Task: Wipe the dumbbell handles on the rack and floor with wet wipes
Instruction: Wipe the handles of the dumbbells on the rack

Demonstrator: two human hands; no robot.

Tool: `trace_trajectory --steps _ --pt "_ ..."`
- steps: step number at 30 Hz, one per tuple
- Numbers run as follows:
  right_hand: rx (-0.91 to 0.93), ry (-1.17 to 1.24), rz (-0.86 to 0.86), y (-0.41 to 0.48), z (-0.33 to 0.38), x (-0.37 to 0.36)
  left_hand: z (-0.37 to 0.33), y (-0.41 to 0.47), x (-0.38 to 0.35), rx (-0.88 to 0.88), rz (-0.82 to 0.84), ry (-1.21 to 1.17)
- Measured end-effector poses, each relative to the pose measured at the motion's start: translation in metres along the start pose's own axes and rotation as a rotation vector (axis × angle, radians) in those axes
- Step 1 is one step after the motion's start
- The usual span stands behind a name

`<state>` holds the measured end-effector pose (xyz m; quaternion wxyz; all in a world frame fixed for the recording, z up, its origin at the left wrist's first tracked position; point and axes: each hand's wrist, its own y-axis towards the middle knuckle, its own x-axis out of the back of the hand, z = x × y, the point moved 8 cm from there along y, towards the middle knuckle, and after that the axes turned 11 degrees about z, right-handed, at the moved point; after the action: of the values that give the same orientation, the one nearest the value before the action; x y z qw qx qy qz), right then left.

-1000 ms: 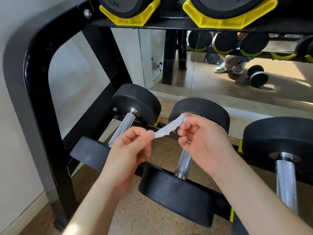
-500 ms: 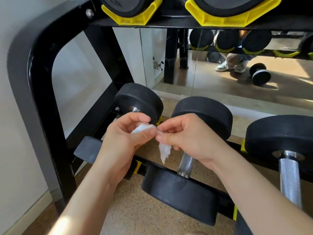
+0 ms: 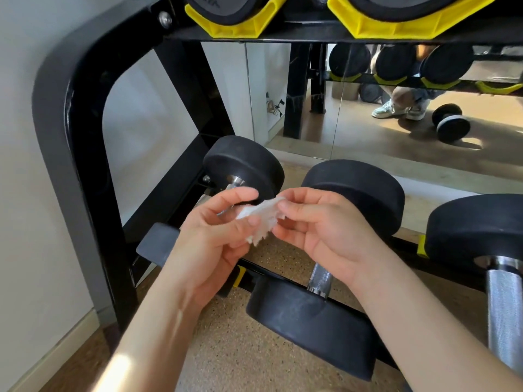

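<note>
A small white wet wipe point(image 3: 261, 219) is stretched between both hands in the middle of the view. My left hand point(image 3: 218, 236) pinches its left end with thumb and fingers. My right hand point(image 3: 319, 224) pinches its right end. Both hands hover above the lower shelf of the black rack point(image 3: 79, 142). Behind my left hand lies the left dumbbell point(image 3: 246, 165), its steel handle mostly hidden. Under my right hand lies the middle dumbbell point(image 3: 353, 190), with part of its knurled handle point(image 3: 319, 278) showing. A third dumbbell handle point(image 3: 503, 304) is at the right edge.
Yellow cradles point(image 3: 235, 26) with more dumbbells sit on the upper shelf just above. A mirror point(image 3: 396, 131) behind the rack reflects a dumbbell on the floor and a person's shoes. A white wall point(image 3: 22, 193) lies close on the left. Speckled floor point(image 3: 235, 340) is below.
The wipe hung bunched between my fingertips half a second ago; now my hands have drawn slightly apart and the wipe is spread out between them. The dumbbells have not moved.
</note>
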<state>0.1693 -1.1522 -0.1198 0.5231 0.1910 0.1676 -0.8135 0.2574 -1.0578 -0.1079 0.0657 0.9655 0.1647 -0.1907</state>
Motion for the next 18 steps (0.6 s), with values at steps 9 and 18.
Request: trace_trajectory --steps 9,18 --pt "0.013 0.265 -0.087 0.001 -0.016 0.000 0.002 -0.008 0.003 0.047 -0.048 0.307" --pt "-0.040 0.283 -0.044 0.013 -0.025 -0.015 0.008 -0.010 0.007 0.083 0.014 0.320"
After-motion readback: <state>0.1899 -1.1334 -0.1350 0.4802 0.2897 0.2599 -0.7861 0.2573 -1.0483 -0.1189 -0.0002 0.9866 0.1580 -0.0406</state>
